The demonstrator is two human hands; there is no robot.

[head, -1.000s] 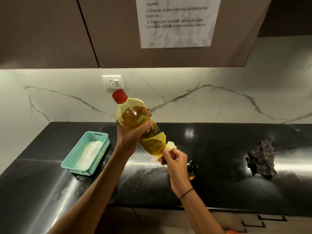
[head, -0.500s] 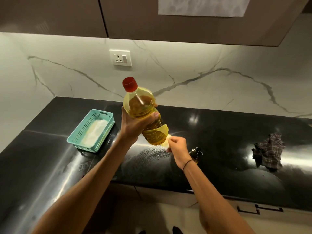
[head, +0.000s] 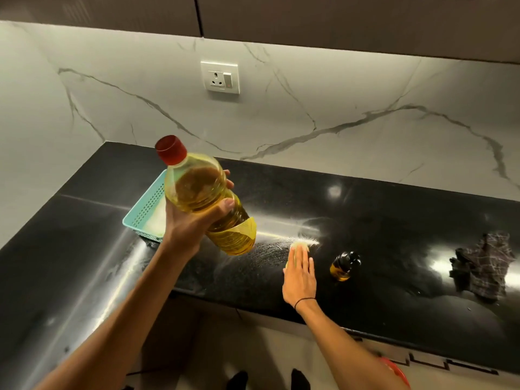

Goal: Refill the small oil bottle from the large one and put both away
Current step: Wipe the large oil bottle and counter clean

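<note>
Glossy black counter point(head: 394, 249); left hand point(head: 194, 220) grips ribbed plastic oil bottle point(head: 205, 195); right hand point(head: 299, 273) flat on pale wipe point(head: 298, 244).

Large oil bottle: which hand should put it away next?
Left. The left hand already grips the large oil bottle, capped and lifted off the counter. The right hand lies flat on a pale wipe.

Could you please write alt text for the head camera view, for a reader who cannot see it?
The left hand holds a large oil bottle with a red cap, tilted, above a black countertop, while the right hand presses a pale tissue flat on it. A small oil bottle stands just right of that hand.
</note>
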